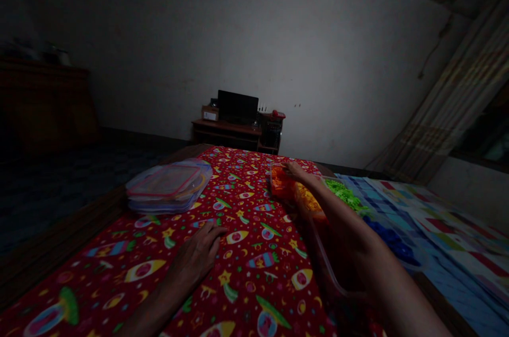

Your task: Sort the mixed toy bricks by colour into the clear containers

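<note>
My left hand (202, 247) lies palm down on the red patterned cloth (254, 284), its fingers loosely stretched out and holding nothing. Farther off, my right hand (294, 170) is at the far rim of a clear container of orange pieces (280, 180). Its fingertips are small and dark, so I cannot make out whether they grip the rim or a piece. Under and beside my right forearm are containers of yellow pieces (305, 196), green pieces (342, 192) and dark blue pieces (392, 240). A larger clear-rimmed container (324, 260) stands nearer, its dark contents partly hidden by the arm.
Left on the cloth sits a stack of clear lids (169, 188) with coloured rims. A blue checked cloth and a colourful patchwork cover (449, 209) spread at the right. Behind the table, a desk (226, 129) holds a black monitor (237, 106). A wooden cabinet (47, 106) stands far left.
</note>
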`<state>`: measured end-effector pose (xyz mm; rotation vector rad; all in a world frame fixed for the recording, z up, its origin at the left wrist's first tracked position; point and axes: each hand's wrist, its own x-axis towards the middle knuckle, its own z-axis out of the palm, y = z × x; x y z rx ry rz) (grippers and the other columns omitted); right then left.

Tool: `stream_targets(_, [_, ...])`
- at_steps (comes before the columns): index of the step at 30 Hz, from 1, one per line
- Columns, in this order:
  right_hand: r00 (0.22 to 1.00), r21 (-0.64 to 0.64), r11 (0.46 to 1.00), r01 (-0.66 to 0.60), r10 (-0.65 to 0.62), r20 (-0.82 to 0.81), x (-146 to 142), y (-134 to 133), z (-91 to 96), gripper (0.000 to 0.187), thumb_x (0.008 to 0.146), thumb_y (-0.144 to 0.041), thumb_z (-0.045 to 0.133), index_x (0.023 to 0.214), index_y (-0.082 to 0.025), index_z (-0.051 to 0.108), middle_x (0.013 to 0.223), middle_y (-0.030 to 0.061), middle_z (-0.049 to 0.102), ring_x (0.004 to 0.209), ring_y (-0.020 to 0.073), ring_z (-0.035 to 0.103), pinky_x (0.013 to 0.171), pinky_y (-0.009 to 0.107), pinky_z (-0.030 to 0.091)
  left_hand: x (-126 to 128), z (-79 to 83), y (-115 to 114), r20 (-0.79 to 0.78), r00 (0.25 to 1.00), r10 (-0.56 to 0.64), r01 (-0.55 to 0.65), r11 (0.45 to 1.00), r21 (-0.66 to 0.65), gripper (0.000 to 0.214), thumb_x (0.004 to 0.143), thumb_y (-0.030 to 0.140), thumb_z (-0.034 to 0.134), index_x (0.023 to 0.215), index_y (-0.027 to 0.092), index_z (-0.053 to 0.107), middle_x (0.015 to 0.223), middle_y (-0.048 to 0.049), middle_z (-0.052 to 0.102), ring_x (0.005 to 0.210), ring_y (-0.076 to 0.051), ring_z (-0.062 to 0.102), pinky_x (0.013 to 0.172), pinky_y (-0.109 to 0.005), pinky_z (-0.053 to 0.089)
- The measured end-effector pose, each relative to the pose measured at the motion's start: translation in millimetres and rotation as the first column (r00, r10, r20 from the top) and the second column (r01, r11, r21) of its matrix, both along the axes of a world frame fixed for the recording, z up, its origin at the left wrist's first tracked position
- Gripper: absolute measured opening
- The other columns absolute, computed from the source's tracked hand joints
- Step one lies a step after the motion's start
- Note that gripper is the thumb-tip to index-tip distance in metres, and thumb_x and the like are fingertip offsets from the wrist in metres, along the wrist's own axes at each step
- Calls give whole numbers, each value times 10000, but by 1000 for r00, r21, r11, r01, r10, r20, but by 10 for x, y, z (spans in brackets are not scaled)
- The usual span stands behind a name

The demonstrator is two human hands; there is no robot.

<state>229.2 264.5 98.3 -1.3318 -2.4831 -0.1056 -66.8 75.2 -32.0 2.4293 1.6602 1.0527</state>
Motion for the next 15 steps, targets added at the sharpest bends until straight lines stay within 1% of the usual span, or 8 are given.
stream_targets(2, [998, -21, 1000, -23, 24, 53, 15, 28, 46, 260, 911, -302, 528, 1079, -118, 601, 1040, 68, 620, 861, 160, 596, 747, 325, 508, 0, -7, 6, 1, 1000, 11, -11, 1000, 10, 325, 871, 227, 363, 981, 207, 668, 956, -74, 652, 860, -205, 655, 747, -321, 534])
stream_targets(3, [996, -28, 999, -36, 38, 78, 25, 23, 57, 206, 907, -236, 502, 981, -96, 633, 932, 58, 634, 765, 131, 573, 680, 272, 472, 0, -11, 10, 2, 1000, 13, -13, 1000, 15, 322, 871, 233, 365, 978, 209, 668, 956, -73, 652, 860, -204, 654, 750, -319, 534])
stream_targets(4, [993, -35, 998, -51, 55, 103, 34, 6, 60, 195, 885, -162, 473, 874, -81, 650, 821, 48, 629, 675, 104, 525, 619, 235, 416, 0, -16, 14, 2, 1000, 12, -12, 1000, 18, 321, 870, 234, 366, 980, 210, 667, 953, -72, 650, 858, -202, 653, 751, -316, 533])
stream_targets(6, [985, -47, 995, -83, 89, 147, 46, -55, 42, 240, 801, -53, 422, 722, -74, 648, 670, 36, 590, 568, 74, 410, 550, 222, 307, -1, -25, 22, -3, 1000, 5, -5, 1000, 17, 325, 866, 224, 363, 991, 208, 663, 937, -68, 645, 852, -197, 649, 754, -311, 531])
stream_targets(7, [981, -56, 994, -96, 104, 164, 46, -90, 25, 242, 764, -35, 418, 693, -79, 646, 638, 31, 578, 545, 70, 373, 534, 225, 277, -2, -29, 24, -7, 1000, 1, -1, 1000, 16, 328, 864, 219, 361, 998, 207, 661, 934, -67, 642, 853, -196, 647, 757, -310, 529])
stream_targets(9, [973, -83, 990, -115, 129, 192, 30, -156, -11, 229, 711, -32, 434, 679, -89, 654, 612, 26, 577, 521, 68, 347, 518, 225, 251, -2, -34, 27, -13, 1000, 1, -1, 1000, 18, 331, 865, 218, 360, 1004, 206, 661, 933, -67, 635, 857, -198, 643, 763, -314, 524])
stream_targets(12, [964, -127, 983, -131, 156, 216, -22, -218, -39, 236, 664, -38, 456, 701, -100, 681, 619, 28, 609, 510, 70, 382, 510, 205, 268, 0, -26, 21, -8, 1000, 2, -1, 1000, 27, 332, 868, 221, 359, 1003, 202, 662, 929, -69, 624, 859, -203, 635, 770, -324, 518])
stream_targets(15, [966, -105, 985, -135, 155, 209, -68, -260, -31, 293, 662, -18, 431, 767, -91, 695, 684, 54, 648, 545, 83, 429, 532, 200, 297, 7, -5, 11, 0, 1000, -19, 19, 1000, 21, 335, 871, 219, 356, 1008, 191, 660, 923, -72, 619, 861, -201, 628, 784, -326, 512])
